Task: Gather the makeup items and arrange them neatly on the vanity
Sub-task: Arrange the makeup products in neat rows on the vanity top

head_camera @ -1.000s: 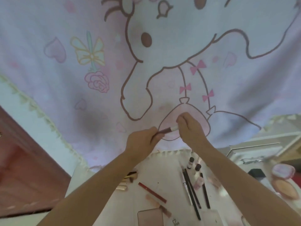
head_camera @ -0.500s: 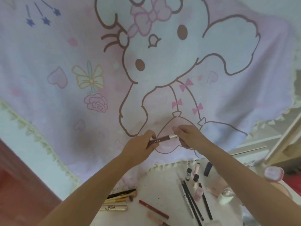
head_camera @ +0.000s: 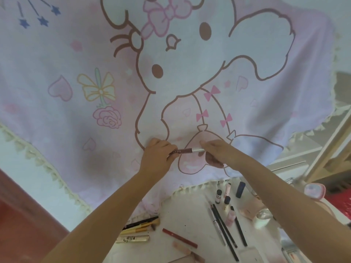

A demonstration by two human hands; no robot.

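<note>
Plum-tinted plastic lip pencil, light, stiff and slick, is held level above the tabletop's far edge, left hand gripping the barrel, right hand pinching its silver cap.

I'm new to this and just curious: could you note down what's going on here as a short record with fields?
Held item: slim maroon makeup tube with a silver end, lifted above the vanity
Left hand: grips the maroon end
Right hand: pinches the silver end
Vanity top: white
Lying on it: red pencil, black pencils, gold tube, small bottles
Backdrop: pink cartoon cloth
</note>
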